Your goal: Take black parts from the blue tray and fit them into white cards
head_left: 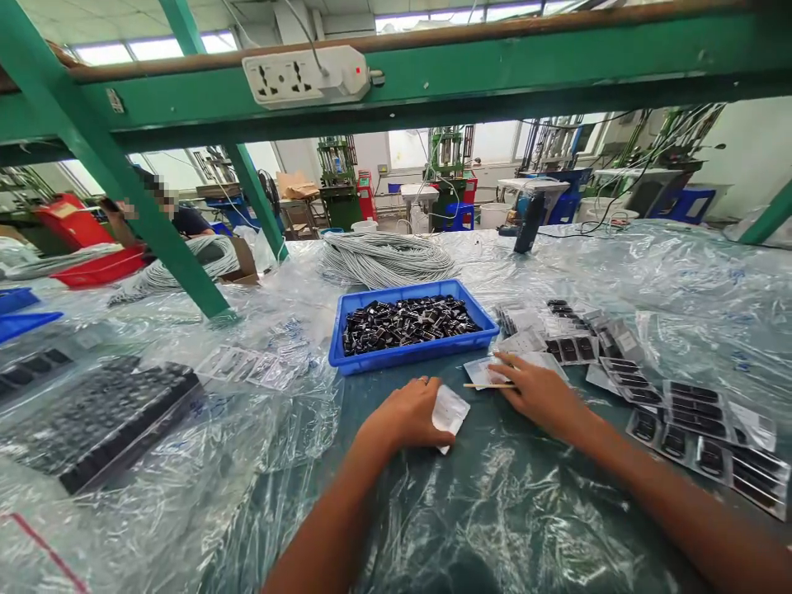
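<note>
Head view: the left hand (412, 412) is partly curled, thumb and fingers closed around a small white packet (451, 411) just above the surface (372, 386). The right hand (535, 392) is loosely spread, its fingers over a pale sheet (479, 371) and a thin wooden stick (483, 385); whether it grips either one I cannot tell. Just beyond the hands, toward the middle of the surface, sits a blue tray (414, 358) filled with small black parts (405, 323). Toward the right edge, flat packs with black pieces (694, 407) lie overlapping in a loose spread. On the left side are some flat clear packs (247, 367) and, nearer the left edge, a block of black pieces (127, 421) under clear film. Behind the tray, toward the far edge, lies a coil of grey cable (389, 257), with a dark upright tool (529, 223) to its right. Overhead, a green beam (186, 115) carries a white power strip (303, 78). Another person (189, 221) is partly hidden behind a green post (164, 247) at far left.
</note>
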A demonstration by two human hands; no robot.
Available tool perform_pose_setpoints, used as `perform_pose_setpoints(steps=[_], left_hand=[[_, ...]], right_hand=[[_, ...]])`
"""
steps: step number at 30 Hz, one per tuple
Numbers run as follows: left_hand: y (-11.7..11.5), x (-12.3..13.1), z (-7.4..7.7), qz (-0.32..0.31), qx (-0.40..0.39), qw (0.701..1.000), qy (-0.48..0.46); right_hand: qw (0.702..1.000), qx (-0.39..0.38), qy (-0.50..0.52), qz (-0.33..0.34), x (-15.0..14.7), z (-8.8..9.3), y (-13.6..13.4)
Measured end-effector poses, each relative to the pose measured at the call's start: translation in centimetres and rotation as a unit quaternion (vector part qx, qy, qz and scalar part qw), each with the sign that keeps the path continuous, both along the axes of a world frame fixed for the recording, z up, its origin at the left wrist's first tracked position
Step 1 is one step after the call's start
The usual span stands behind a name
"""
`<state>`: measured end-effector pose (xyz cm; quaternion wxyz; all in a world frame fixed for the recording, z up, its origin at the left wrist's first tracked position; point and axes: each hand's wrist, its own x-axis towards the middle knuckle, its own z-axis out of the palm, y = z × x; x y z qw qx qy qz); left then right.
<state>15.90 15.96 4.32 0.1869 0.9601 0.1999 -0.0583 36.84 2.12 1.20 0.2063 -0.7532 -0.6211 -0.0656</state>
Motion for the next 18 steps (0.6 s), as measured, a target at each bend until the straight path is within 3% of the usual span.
perform_pose_setpoints(steps=[2,4,7,9,10,13,18], left_hand=[[0.3,0.4,-0.6,-0.045,0.008,0.997,-0.069],[0.9,0.4,-0.9,-0.029,0.024,0.994,-0.101],[1.7,0.1,-0.9,0.033,0.032,0.997,-0.06],[2.1,-0.1,-0.8,0.052,0.019,0.998,-0.034],[2.2,-0.1,-0.9,0.054,0.008,0.998,-0.037],[2.2,0.5,-1.4,0.063,-0.026,0.994,-0.08],[1.9,1.5,-2.3,0.118,-0.055,0.985,-0.11]], right_hand=[[0.989,0.087,0.119,-0.006,-0.5,1.7,0.4],[0.943,0.129,0.305,0.031,-1.8,3.4,1.3],[0.795,0.091,0.584,0.137,-4.4,5.2,4.0],[0.704,0.071,0.682,0.184,-6.1,5.4,6.6],[0.676,0.071,0.708,0.189,-6.8,5.2,7.9],[0.635,0.091,0.749,0.165,-8.1,3.9,10.9],[0.618,0.147,0.762,0.125,-8.3,1.7,12.3]])
